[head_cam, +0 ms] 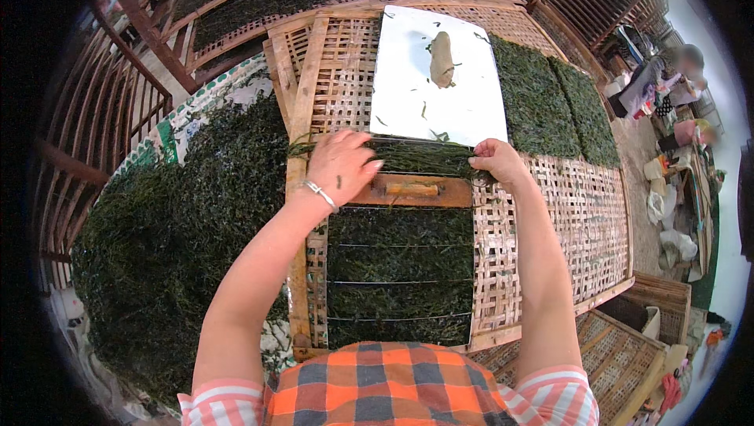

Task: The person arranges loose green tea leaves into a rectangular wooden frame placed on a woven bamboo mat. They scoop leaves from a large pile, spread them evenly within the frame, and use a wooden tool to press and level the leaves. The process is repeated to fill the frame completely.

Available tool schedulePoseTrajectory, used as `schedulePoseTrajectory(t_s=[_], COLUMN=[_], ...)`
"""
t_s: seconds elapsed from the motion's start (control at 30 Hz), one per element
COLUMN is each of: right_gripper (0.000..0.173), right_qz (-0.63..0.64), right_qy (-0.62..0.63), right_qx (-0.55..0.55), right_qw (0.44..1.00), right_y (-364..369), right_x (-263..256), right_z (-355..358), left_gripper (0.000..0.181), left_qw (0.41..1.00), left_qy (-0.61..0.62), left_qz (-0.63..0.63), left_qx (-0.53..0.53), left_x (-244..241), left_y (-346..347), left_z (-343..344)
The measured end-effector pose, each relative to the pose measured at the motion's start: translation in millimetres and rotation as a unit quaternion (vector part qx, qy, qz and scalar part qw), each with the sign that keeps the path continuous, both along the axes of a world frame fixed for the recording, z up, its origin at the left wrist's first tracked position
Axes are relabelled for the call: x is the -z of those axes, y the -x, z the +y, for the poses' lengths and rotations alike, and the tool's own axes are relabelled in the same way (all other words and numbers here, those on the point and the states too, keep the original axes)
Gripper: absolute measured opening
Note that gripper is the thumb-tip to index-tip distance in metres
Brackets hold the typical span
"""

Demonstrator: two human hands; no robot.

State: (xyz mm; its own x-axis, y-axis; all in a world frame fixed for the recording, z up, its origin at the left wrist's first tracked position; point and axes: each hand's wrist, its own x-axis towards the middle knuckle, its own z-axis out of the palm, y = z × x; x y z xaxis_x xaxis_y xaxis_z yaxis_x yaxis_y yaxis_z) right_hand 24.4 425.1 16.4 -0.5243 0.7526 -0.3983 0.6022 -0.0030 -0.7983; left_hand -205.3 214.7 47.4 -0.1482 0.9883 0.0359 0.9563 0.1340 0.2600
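My left hand (341,167) is palm down over the left end of a narrow band of dark green, seaweed-like strands (424,156). Its fingertips are partly hidden, so its grip is unclear. At the right end of that band, my right hand (500,164) pinches with thumb and fingers. Just below lies a brown wooden block with a short handle (412,189). Nearer my body is a flat rectangle of green strands (400,267), crossed by thin pale lines. Beyond the hands rests a white board (400,102) bearing a tan oblong lump (441,61) and green scraps.
A large heap of green strands (182,237) lies at left. Woven bamboo racks (554,237) support the work, with more green sheets (533,102) at upper right. Wooden shelving (106,102) stands around. People (660,81) are at far right.
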Motion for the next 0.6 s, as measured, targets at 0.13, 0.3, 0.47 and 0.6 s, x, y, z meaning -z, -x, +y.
schedulePoseTrajectory(t_s=[0.13, 0.3, 0.47, 0.6], right_gripper=[0.020, 0.016, 0.018, 0.023], right_qz=[0.019, -0.126, -0.086, -0.124], right_qy=[0.015, -0.027, -0.325, -0.330], right_qx=[-0.028, -0.019, -0.088, -0.229], right_qw=[0.999, 0.992, 0.938, 0.907], right_y=[3, -29, 9, 56], right_x=[9, -28, -33, 12], right_z=[8, 27, -16, -42], left_gripper=[0.047, 0.056, 0.057, 0.057], left_qw=[0.979, 0.962, 0.967, 0.965], left_qy=[0.075, 0.173, 0.159, 0.158], left_qz=[-0.146, -0.166, -0.180, -0.188], left_qx=[0.117, 0.131, 0.087, 0.092], left_x=[13, 22, 32, 15], left_y=[-20, -4, -3, -9], left_z=[33, 40, 38, 33])
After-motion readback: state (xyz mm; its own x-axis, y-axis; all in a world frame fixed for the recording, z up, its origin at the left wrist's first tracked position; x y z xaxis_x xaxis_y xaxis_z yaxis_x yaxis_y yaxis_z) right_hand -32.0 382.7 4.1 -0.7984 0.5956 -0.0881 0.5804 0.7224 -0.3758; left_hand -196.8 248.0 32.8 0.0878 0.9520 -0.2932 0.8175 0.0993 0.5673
